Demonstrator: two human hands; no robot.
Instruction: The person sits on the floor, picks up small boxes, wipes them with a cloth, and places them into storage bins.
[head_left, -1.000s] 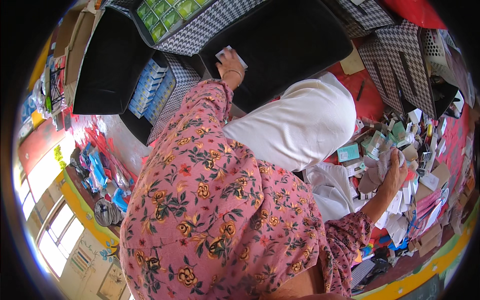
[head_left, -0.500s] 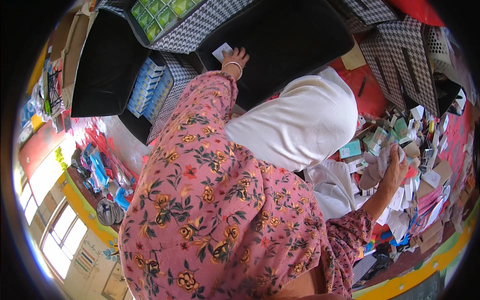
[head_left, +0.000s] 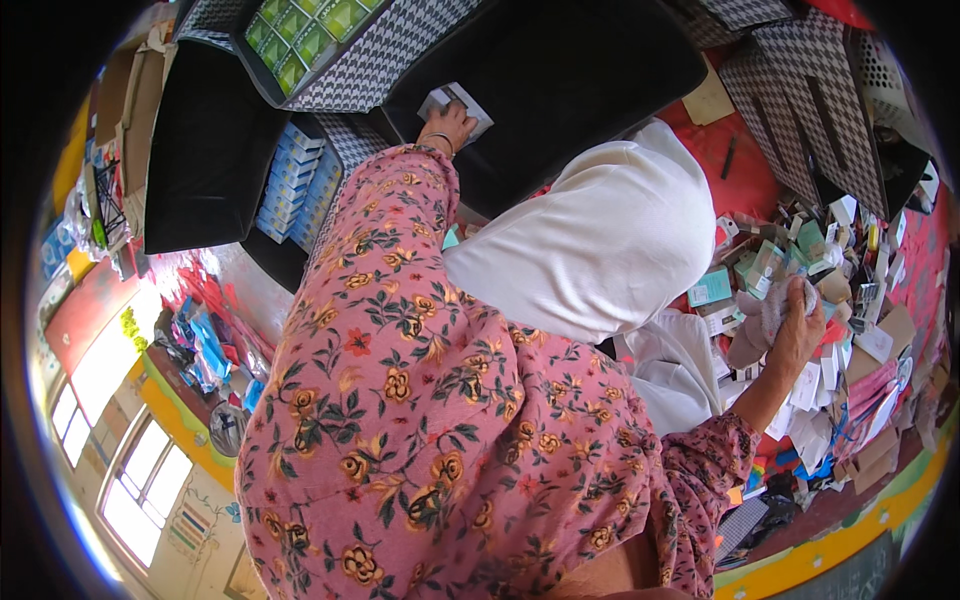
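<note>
My left hand (head_left: 449, 128) reaches over the black-lined lid or side of a houndstooth storage box (head_left: 560, 95). Its fingers are closed on a small white-and-grey carton (head_left: 474, 111) near the left end of that black surface. Off to the right, my right hand (head_left: 796, 334) grips a bunched grey cloth (head_left: 762, 322), whose exact kind I cannot make out. Below that cloth spreads a heap of small cartons, with a teal carton (head_left: 711, 288) at its near-left side.
A houndstooth bin holds green cartons (head_left: 306, 45); another holds blue-and-white cartons (head_left: 291, 190). More houndstooth boxes (head_left: 800, 110) stand at the far right. White fabric (head_left: 600, 240) covers my leg. Coloured plastic bags (head_left: 205, 340) lie on the left.
My left hand has shifted slightly left and down, and its spread fingers have closed over the white carton, which now shows more fully. My right hand still holds the grey cloth.
</note>
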